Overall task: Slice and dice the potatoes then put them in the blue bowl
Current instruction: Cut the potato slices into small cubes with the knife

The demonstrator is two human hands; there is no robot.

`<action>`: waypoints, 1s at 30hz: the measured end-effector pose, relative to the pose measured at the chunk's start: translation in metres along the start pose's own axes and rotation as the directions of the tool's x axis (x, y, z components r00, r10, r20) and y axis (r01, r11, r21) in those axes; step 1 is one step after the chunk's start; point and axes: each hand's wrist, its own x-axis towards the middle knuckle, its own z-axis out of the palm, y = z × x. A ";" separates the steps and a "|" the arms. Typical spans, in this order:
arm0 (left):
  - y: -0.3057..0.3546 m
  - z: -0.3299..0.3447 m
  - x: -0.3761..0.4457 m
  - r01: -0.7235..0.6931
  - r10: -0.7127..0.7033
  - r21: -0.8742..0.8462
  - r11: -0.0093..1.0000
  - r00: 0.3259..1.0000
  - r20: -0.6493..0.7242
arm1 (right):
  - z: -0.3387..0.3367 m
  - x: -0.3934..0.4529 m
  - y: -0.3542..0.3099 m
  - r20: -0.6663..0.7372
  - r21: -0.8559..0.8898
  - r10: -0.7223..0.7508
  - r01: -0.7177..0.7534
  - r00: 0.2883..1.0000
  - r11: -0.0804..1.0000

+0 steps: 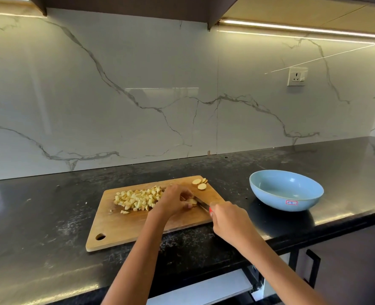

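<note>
Small red-bordered sticker (291, 202) on the blue bowl (270, 190) — writing too small to read

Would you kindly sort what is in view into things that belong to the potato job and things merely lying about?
Job:
diced potato
potato slices
cutting board
knife, in the right hand
left hand, holding a potato piece
blue bowl

Lying about:
wall socket

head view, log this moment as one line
left hand holds potato piece | right hand grips knife | diced pile on board | blue bowl empty
</note>
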 end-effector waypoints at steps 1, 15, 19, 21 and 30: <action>0.001 0.000 -0.001 0.001 -0.001 0.001 1.000 1.000 -0.003 | 0.001 0.000 -0.001 -0.008 -0.004 -0.004 0.004 1.000 1.000; 0.005 -0.001 -0.002 0.000 0.001 0.015 1.000 0.999 -0.050 | -0.009 -0.001 -0.007 0.022 0.073 0.076 -0.077 0.997 0.994; 0.004 -0.001 -0.003 0.016 -0.016 0.005 1.000 0.998 -0.059 | -0.012 -0.004 -0.019 0.036 0.071 0.093 -0.096 0.995 0.993; 0.005 -0.001 -0.003 0.019 -0.019 0.003 1.000 0.998 -0.060 | -0.014 -0.005 -0.025 0.043 0.044 0.093 -0.094 0.995 0.995; 0.007 -0.001 -0.003 0.056 -0.057 -0.018 0.998 0.995 -0.086 | -0.008 -0.008 -0.044 0.039 -0.005 0.076 -0.075 0.996 0.997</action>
